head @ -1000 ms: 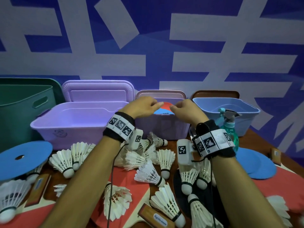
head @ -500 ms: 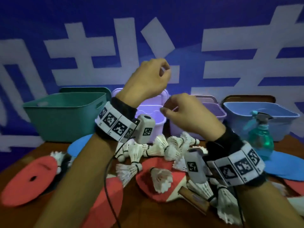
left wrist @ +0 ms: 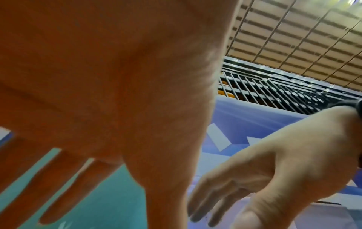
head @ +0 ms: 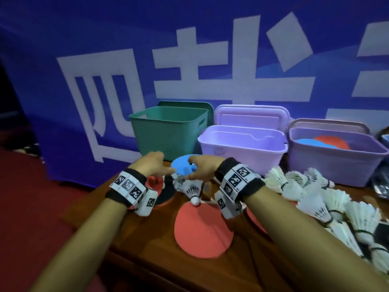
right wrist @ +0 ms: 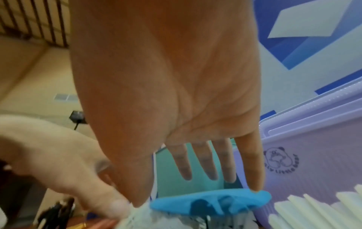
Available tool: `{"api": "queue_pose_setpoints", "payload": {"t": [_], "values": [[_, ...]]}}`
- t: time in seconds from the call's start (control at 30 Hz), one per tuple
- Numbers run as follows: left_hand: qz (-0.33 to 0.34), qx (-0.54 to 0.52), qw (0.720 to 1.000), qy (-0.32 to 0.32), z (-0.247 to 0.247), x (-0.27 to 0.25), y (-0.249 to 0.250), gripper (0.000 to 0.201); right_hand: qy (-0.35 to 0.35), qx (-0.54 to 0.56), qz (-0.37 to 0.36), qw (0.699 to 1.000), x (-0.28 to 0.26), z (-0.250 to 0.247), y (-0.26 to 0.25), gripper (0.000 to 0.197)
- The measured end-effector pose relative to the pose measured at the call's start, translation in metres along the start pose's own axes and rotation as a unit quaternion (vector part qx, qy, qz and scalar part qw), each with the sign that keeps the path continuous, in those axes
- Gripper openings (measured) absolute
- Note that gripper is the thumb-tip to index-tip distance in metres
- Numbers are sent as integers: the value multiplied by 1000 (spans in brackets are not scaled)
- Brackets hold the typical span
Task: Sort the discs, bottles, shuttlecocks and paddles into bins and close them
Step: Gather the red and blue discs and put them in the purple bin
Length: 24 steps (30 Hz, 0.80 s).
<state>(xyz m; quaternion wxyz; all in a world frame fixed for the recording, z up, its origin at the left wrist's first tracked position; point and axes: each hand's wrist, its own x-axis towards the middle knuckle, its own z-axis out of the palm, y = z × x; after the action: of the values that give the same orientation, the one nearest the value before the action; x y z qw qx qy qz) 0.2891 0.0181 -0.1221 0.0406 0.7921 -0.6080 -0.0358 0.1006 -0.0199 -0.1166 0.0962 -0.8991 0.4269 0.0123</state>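
Note:
A blue disc [head: 182, 165] lies at the table's left end, in front of the green bin [head: 168, 131]. My right hand [head: 193, 169] reaches over it with straight fingers; in the right wrist view the little fingertip [right wrist: 255, 188] touches the blue disc's [right wrist: 211, 199] rim. My left hand [head: 166, 168] hovers just left of the disc, fingers spread and holding nothing [left wrist: 78, 193]. A white shuttlecock [head: 192, 189] lies right under both hands. A red paddle face [head: 202, 228] lies nearer to me. The right purple bin [head: 336, 163] holds a blue and a red disc.
An open purple bin [head: 242, 152] stands between the green bin and the bin with discs, with its lid upright behind it. Several shuttlecocks [head: 315, 197] are heaped on the right of the table. A red disc [head: 152, 180] on a black paddle [head: 166, 196] lies under my left wrist. The table edge [head: 88, 199] is close on the left.
Both hands left the right purple bin, where the discs now lie, rose, then came down to the left at the blue disc. The view swung left.

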Motion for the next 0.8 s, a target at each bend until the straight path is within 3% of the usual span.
{"api": "queue_pose_setpoints", "payload": {"t": [0.2,0.3,0.43,0.53,0.67,0.8], "values": [[-59,61,984,-157,16,-5,-22,84,16,-68,36,997,39,26,-4,65],[-53,53,983,-170,16,-3,-24,71,39,-86,35,995,40,29,-2,61],[-35,20,982,-185,7,-5,-30,37,54,-107,12,993,40,32,-4,43],[-52,-9,989,-137,4,-9,-33,25,85,-93,5,992,36,29,-8,32],[-74,-4,996,-49,-3,-17,-30,30,123,-117,11,985,25,23,-12,20],[-75,30,995,52,-24,-30,-20,22,200,-100,38,974,20,17,-13,16]]}}
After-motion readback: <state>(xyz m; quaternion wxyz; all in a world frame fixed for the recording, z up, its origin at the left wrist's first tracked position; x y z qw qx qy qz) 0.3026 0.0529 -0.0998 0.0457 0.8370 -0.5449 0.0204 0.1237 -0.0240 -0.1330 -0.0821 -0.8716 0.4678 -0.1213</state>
